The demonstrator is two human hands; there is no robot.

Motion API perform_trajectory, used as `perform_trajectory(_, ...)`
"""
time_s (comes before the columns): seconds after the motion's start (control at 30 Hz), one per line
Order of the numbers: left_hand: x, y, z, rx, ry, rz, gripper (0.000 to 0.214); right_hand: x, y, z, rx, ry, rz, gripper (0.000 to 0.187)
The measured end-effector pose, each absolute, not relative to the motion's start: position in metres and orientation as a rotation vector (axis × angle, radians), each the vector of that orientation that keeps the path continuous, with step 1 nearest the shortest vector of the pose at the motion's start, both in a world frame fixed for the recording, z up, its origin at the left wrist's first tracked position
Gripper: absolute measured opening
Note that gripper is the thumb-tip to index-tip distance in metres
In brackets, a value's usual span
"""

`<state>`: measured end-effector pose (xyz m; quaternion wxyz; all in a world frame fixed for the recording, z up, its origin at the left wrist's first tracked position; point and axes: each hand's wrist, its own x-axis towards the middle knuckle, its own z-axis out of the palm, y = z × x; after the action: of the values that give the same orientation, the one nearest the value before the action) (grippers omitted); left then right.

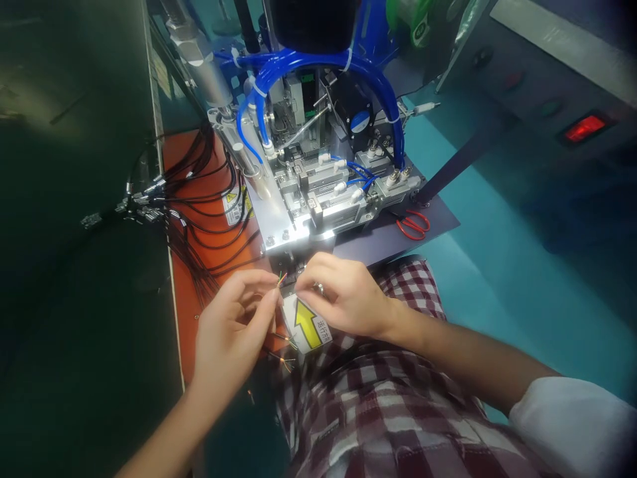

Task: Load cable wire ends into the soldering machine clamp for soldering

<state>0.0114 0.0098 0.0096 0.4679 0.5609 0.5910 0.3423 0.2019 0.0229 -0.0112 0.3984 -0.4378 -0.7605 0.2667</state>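
Note:
My left hand (233, 325) pinches a thin cable end with coloured stripped wires (282, 279) between thumb and forefinger, just in front of the machine's front plate. My right hand (343, 299) is curled close beside it, fingertips pressed at the same wire tips; a ring shows on one finger. Both hands hover over a white label with a yellow arrow (307, 324). Behind them stands a small metal fixture machine (318, 192) with blue air hoses (318, 63).
A bundle of black cables (199, 199) lies on the orange mat (189, 292) at the left. Red-handled scissors (414, 224) rest on the dark base plate at the right. A red lit switch (584, 127) glows far right. Checked cloth (378, 398) covers my lap.

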Motion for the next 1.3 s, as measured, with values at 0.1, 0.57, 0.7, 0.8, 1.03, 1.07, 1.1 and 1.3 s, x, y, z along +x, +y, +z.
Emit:
perform_trajectory(0.1,0.013,0.01,0.012,1.339,1.443,0.83,0.029,0.198,0.024,-0.008,-1.261,-1.559,1.123,0.013)
perform_trajectory(0.57,0.015,0.007,0.005,1.402,1.446,0.918,0.022,0.18,0.015,-0.008,-1.227,-1.637,0.938,0.01)
perform_trajectory(0.7,0.015,0.007,0.011,1.342,1.465,0.904,0.029,0.175,0.009,-0.007,-1.251,-1.588,0.984,0.011)
perform_trajectory(0.8,0.011,0.009,0.012,1.239,1.437,0.799,0.035,0.174,0.009,-0.006,-1.273,-1.57,1.004,0.01)
perform_trajectory(1.03,0.01,0.008,0.01,1.024,1.493,0.801,0.034,0.177,0.013,0.006,-1.366,-1.454,1.401,0.013)
perform_trajectory(1.07,0.011,0.008,0.01,1.003,1.49,0.834,0.033,0.177,0.013,0.008,-1.381,-1.491,1.338,0.014)
perform_trajectory(1.1,0.012,0.008,0.011,0.975,1.477,0.873,0.031,0.176,0.012,0.01,-1.393,-1.541,1.241,0.014)
perform_trajectory(1.3,0.016,0.013,0.014,0.832,1.265,1.012,0.019,0.171,0.013,0.011,-1.436,-1.648,1.078,0.013)
